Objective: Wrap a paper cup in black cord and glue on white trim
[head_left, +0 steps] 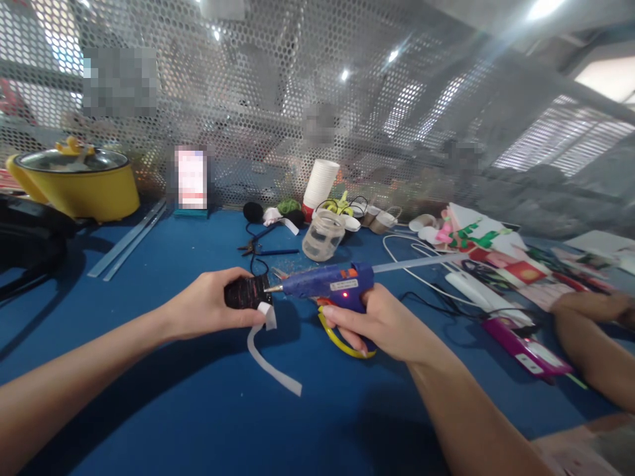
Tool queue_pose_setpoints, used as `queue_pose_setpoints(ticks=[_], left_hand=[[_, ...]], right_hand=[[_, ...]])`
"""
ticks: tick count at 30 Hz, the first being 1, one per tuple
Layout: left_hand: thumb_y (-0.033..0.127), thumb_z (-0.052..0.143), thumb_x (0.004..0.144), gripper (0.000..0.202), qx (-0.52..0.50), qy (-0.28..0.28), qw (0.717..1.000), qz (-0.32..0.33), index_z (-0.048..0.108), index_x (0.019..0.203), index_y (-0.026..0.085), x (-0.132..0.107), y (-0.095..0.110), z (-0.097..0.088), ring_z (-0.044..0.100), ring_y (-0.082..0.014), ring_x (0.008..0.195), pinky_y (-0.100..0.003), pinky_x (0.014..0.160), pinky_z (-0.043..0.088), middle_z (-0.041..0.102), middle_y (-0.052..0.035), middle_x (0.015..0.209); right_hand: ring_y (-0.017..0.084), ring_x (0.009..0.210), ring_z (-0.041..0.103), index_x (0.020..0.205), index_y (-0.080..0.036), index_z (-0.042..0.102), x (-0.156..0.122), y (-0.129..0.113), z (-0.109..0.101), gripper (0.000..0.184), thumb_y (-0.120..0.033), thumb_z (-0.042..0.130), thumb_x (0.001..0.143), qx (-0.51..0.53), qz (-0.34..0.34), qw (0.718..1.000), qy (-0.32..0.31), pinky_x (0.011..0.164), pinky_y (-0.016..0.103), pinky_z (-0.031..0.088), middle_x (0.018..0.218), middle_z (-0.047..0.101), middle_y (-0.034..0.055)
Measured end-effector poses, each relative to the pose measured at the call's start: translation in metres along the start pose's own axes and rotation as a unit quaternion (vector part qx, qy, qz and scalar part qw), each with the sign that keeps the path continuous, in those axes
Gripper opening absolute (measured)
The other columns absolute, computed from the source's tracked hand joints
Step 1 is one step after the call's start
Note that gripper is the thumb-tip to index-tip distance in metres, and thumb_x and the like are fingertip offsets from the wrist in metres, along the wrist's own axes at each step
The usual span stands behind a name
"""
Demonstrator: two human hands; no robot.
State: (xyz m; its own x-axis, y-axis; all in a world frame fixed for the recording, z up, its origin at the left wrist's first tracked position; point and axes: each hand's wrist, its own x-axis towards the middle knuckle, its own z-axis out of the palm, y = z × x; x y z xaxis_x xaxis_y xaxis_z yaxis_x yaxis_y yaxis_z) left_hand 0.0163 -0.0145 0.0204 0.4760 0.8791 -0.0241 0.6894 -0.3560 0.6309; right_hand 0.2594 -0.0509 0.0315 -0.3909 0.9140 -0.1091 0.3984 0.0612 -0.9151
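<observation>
My left hand (213, 301) is closed around a small black yarn-wrapped piece (245, 292), thumb below and fingers above. A white ribbon strip (275, 373) hangs from under my left thumb and curls down onto the table. My right hand (377, 324) grips a blue hot glue gun (325, 283), with a red light lit on its side. Its metal nozzle points left and meets, or nearly meets, the right edge of the black piece. A clear glue stick (414, 263) sticks out of its back. Yellow-handled scissors (342, 340) lie beneath the glue gun.
Behind my hands are pliers (268, 251), a clear jar (322, 237) and stacked paper cups (321, 185). At left stand a yellow pot (84, 188) and glue sticks (129, 241). A purple power strip (526, 347) and another person's arm (590, 350) are at right. Perforated metal mesh (278, 99) rises behind.
</observation>
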Motion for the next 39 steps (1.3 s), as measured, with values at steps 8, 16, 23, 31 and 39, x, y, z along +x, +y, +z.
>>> queue_pose_setpoints(ticks=[8,16,23,31,39], left_hand=[[0.054,0.055,0.066,0.052,-0.041,-0.008,0.999,-0.009,0.056,0.100,0.014,-0.001,0.004,-0.004,0.053,-0.0144,0.063,-0.023,0.054,0.041,0.061,-0.0019,0.077],[0.053,0.057,0.065,0.054,0.012,0.029,1.000,0.003,0.055,0.102,0.015,-0.001,0.002,0.000,0.057,-0.0169,0.069,-0.025,0.060,0.044,0.063,-0.0032,0.082],[0.053,0.059,0.062,0.055,0.075,0.079,0.993,0.051,0.055,0.100,0.015,-0.003,0.004,0.003,0.061,-0.0210,0.077,-0.029,0.066,0.047,0.064,-0.0072,0.090],[0.051,0.060,0.063,0.056,0.115,0.114,0.982,0.093,0.054,0.104,0.014,-0.004,0.003,0.005,0.061,-0.0218,0.080,-0.029,0.068,0.047,0.063,-0.0082,0.092],[0.049,0.060,0.065,0.055,0.154,0.135,0.971,0.120,0.052,0.107,0.015,-0.006,-0.001,0.010,0.061,-0.0223,0.079,-0.031,0.068,0.047,0.061,-0.0077,0.092]], right_hand=[[0.006,0.033,0.038,0.068,-0.015,0.050,-0.002,0.000,-0.002,0.023,-0.036,0.054,0.077,0.001,0.012,1.000,-0.007,0.040,0.020,0.037,0.036,0.045,-0.0065],[0.006,0.034,0.039,0.065,-0.014,0.052,-0.002,0.001,-0.002,0.026,-0.036,0.054,0.078,-0.003,0.011,1.000,0.002,0.040,0.020,0.037,0.037,0.045,-0.0059],[0.005,0.034,0.039,0.065,-0.012,0.055,-0.001,0.002,-0.003,0.029,-0.037,0.054,0.079,-0.002,0.020,1.000,0.007,0.040,0.019,0.037,0.037,0.045,-0.0054],[0.005,0.034,0.038,0.064,-0.012,0.055,0.000,0.001,-0.003,0.028,-0.035,0.054,0.079,0.015,0.005,1.000,0.018,0.040,0.018,0.035,0.037,0.045,-0.0055],[0.005,0.034,0.039,0.064,-0.013,0.054,0.002,0.003,-0.003,0.028,-0.035,0.052,0.080,0.008,-0.011,0.999,0.032,0.040,0.018,0.037,0.037,0.044,-0.0059]])
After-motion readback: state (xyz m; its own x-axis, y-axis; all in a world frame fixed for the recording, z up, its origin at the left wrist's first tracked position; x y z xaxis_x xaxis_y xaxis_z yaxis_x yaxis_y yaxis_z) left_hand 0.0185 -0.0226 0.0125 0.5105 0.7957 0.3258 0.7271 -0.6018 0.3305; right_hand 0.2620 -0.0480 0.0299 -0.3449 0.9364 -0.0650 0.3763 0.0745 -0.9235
